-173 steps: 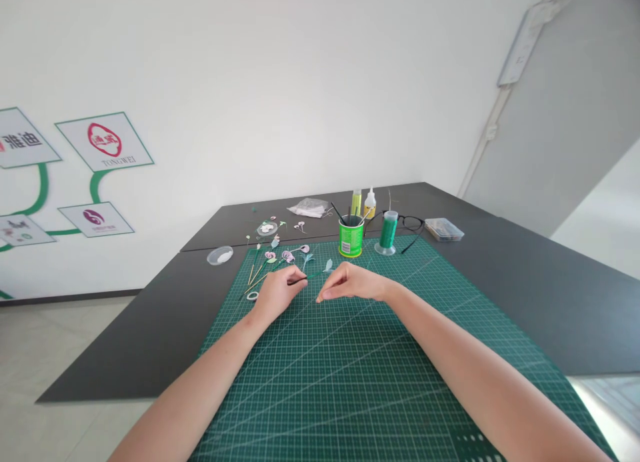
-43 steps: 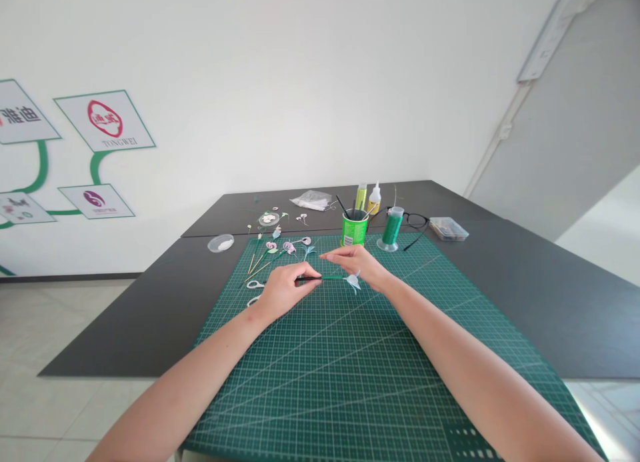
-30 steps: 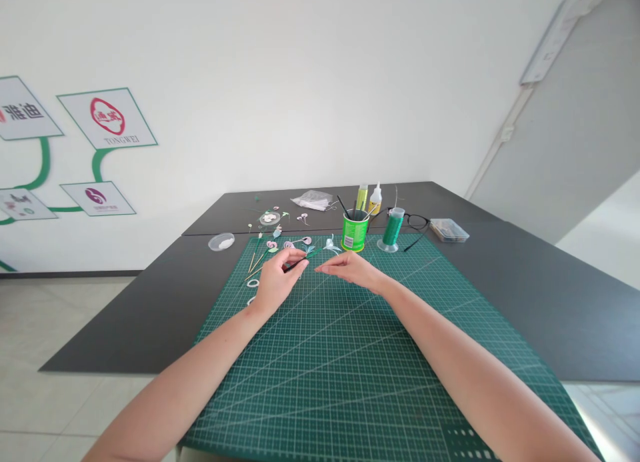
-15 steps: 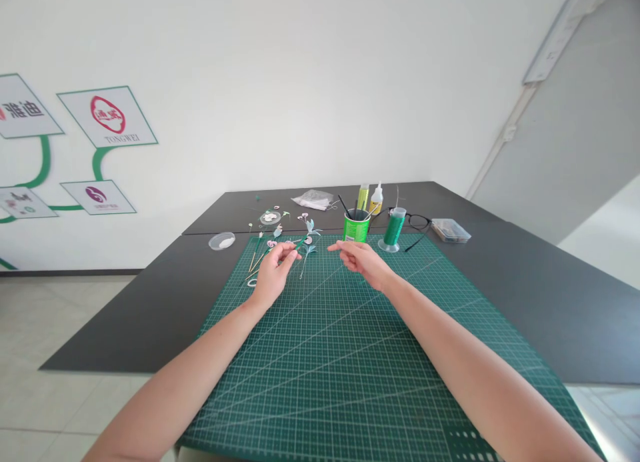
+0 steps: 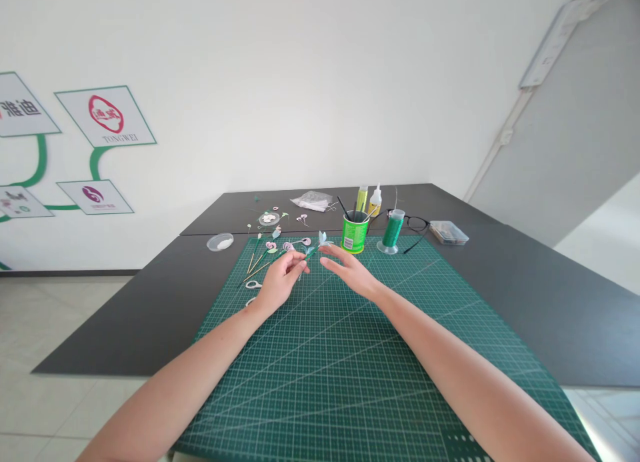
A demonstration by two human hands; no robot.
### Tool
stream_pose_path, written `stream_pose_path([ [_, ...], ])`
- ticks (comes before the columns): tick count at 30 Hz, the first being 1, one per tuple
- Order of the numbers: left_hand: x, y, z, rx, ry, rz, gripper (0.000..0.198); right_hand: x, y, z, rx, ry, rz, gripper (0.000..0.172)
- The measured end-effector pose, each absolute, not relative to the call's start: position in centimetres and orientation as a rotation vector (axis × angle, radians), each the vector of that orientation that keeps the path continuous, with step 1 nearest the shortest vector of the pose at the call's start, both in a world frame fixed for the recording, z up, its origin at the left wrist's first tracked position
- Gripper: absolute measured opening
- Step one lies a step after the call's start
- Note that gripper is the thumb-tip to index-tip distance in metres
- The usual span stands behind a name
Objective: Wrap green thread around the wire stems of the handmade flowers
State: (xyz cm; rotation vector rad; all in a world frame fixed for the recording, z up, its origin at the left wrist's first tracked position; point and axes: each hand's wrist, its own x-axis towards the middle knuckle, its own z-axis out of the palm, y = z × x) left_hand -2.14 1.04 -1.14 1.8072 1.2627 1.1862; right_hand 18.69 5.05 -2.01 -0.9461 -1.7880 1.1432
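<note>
My left hand (image 5: 280, 275) is closed in a pinch on a thin green-wrapped flower stem, over the green cutting mat (image 5: 320, 369). A pale blue flower head (image 5: 323, 237) shows at the far end of the stem. Just right of it is my right hand (image 5: 350, 272), its thumb and fingers apart with nothing visible between them. A second pale blue flower (image 5: 309, 250) shows beside my left fingertips, partly hidden. White scissor handles (image 5: 253, 285) stick out left of my left hand. Several craft flowers on stems, one with a pinkish head (image 5: 271, 246), lie beyond that hand.
A green can (image 5: 355, 235) of tools stands behind my right hand, near a green thread spool (image 5: 393, 231). Farther back are a glue bottle (image 5: 375, 201), glasses (image 5: 417, 223), a clear box (image 5: 449, 233) and a plastic bag (image 5: 313, 201). A shallow dish (image 5: 220, 242) sits left.
My left hand has shifted slightly right and down with the flower stem. My right hand has moved left towards it, its pointing finger giving way to spread fingers and thumb.
</note>
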Motion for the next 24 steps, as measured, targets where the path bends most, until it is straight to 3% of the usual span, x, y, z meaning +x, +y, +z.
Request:
stream_pose_path([
  [5, -2.1, 1.2, -1.3, 1.803, 1.263, 1.204, 0.029, 17.7, 4.1, -2.5, -0.838, -1.794, 1.405, 0.069],
  [18, -2.3, 1.3, -1.8, 1.761, 1.405, 1.225, 0.031, 17.9, 2.2, -0.1, -1.062, -2.291, 0.739, 0.026],
  [24, -2.4, 1.0, -1.3, 1.757, 1.496, 1.137, 0.022, 17.9, 2.0, -0.2, -0.904, -2.209, 0.716, 0.031],
])
